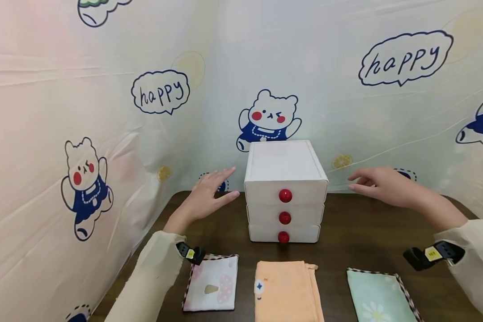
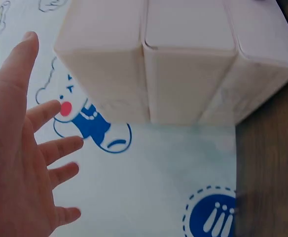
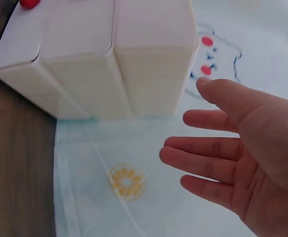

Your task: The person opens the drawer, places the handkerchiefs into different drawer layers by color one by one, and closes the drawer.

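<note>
A white three-drawer box [image 1: 285, 163] stands at the back middle of the table, each drawer front bearing a round red knob [image 1: 285, 195]. To its left, my left hand [image 1: 209, 194] hovers with fingers spread, apart from the box. On the other side, my right hand [image 1: 386, 185] is held in the air with fingers loosely extended, also apart from it. Both wrist views show the box's side walls beyond an empty palm. In front lie a pink and white folded cloth [image 1: 211, 286], an orange folded cloth [image 1: 285, 290] and a mint green folded cloth [image 1: 380, 295].
The dark wooden table [image 1: 221, 232] carries all of these. A pale printed curtain [image 1: 217, 40] hangs behind the box and along the left side, close to the table's back edge. Black camera straps [image 1: 434, 254] sit on both sleeves.
</note>
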Demonstrator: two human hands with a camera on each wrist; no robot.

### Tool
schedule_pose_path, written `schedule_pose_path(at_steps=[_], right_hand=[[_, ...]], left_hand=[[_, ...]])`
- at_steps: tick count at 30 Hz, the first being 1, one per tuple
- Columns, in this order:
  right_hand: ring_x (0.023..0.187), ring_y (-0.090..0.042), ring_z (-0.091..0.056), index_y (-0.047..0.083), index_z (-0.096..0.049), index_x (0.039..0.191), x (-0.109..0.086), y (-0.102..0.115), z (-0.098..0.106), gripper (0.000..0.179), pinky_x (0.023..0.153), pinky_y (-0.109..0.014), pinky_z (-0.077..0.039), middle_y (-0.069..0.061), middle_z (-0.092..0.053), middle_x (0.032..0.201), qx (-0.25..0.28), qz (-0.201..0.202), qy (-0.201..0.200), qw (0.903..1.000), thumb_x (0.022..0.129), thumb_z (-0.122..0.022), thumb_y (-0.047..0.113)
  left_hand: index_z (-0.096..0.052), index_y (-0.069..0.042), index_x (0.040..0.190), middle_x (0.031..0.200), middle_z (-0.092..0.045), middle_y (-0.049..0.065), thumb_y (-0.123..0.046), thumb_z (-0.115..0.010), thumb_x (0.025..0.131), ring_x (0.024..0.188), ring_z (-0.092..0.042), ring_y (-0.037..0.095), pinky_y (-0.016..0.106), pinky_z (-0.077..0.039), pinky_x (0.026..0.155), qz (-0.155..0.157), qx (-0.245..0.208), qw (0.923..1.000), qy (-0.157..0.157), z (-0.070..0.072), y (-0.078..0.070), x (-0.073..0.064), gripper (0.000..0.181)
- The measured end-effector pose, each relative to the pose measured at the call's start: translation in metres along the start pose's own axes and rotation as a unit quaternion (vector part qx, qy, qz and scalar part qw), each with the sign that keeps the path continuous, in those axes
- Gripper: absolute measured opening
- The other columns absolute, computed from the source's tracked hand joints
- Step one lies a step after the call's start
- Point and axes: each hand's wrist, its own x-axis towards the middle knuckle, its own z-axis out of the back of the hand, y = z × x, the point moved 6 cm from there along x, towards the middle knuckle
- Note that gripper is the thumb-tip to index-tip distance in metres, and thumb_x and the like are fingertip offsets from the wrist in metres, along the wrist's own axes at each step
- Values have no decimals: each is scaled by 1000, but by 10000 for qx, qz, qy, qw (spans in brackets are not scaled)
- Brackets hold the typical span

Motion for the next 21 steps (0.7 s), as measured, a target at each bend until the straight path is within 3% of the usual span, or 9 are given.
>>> schedule_pose_path(at_steps=[9, 15, 21], right_hand=[[70, -9, -57, 5, -64, 104, -8, 24, 1, 26, 61, -29, -47, 6, -64, 81, 145, 43, 72, 9999, 91, -58, 27], [70, -7, -57, 9, -65, 104, -10, 41, -4, 26, 62, -29, -48, 7, -64, 82, 233, 177, 112, 9995, 91, -57, 30], [68, -7, -54, 11, -65, 102, -8, 55, -15, 26, 62, -28, -47, 10, -62, 78, 389, 361, 199, 9984, 91, -56, 33]], left_hand=[[-27, -31, 144, 146, -30, -1, -51, -50, 89, 132, -28, 22, 53, -27, 101, -233, -1110, 9935, -96, -4, -11, -6, 63], [-37, -24, 141, 135, -47, 5, -41, -52, 92, 120, -46, 21, 53, -32, 98, -480, -1420, 9879, -395, -7, -16, -8, 54], [-41, -20, 139, 129, -53, 9, -35, -53, 93, 115, -50, 22, 52, -34, 97, -599, -1656, 9826, -597, -11, -17, -7, 50]])
